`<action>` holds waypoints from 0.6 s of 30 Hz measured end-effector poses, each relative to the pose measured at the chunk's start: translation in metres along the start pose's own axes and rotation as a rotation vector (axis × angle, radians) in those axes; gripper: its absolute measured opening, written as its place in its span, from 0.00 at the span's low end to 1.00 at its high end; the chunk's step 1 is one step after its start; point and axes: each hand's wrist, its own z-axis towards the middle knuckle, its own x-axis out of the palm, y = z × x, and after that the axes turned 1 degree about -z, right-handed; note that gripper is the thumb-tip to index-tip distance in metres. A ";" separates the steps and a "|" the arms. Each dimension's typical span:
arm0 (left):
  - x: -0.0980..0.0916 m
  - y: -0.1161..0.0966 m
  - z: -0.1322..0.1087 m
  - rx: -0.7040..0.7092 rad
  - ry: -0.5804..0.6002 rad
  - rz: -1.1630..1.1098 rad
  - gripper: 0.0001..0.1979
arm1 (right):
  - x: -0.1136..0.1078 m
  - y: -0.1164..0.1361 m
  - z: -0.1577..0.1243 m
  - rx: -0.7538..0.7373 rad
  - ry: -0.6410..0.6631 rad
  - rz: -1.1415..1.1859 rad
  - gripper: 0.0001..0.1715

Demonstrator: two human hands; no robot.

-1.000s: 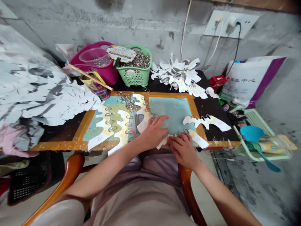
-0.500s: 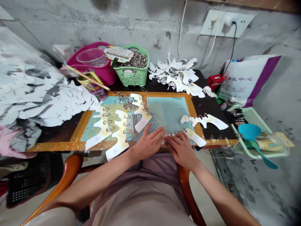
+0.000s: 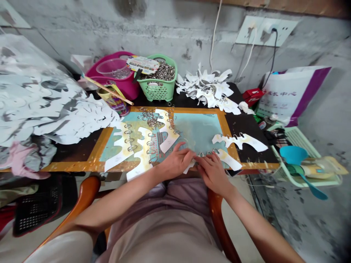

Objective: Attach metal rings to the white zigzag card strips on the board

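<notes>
My left hand [image 3: 179, 160] is at the table's front edge, its fingers closed in a pinch at the left end of a curved white cut-out piece [image 3: 230, 160]. My right hand [image 3: 215, 173] has bent fingers pressed on the same piece, close to my left fingertips. Several metal rings [image 3: 209, 153] stand along its upper edge; the middle of the piece is hidden by my fingers. To the left lie similar ringed cut-outs with yellowish smears, one [image 3: 144, 155] beside my left forearm and another [image 3: 168, 135] farther back. One more ringed cut-out [image 3: 241, 141] lies to the right.
Loose rings [image 3: 150, 117] lie on the taped blue mat [image 3: 197, 122]. Behind stand a green basket of rings [image 3: 157, 89], a magenta basket [image 3: 131, 86] and a can with a stick [image 3: 116, 104]. White cut-outs heap up left [image 3: 68, 118] and at the back [image 3: 208, 87].
My left fingers have curled from nearly flat into a pinch at the piece. My right hand stays on it, almost unmoved. The whole view has shifted slightly.
</notes>
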 end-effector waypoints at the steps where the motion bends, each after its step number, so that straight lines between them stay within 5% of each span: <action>1: 0.002 -0.004 -0.002 -0.025 -0.021 0.014 0.07 | -0.001 0.000 0.002 0.005 0.000 0.004 0.24; 10: 0.009 -0.025 -0.008 -0.268 -0.055 0.063 0.06 | -0.005 0.004 0.022 0.011 0.089 -0.162 0.23; 18: 0.003 -0.043 0.000 -0.401 -0.032 0.147 0.09 | 0.006 0.005 0.017 0.050 0.029 -0.166 0.25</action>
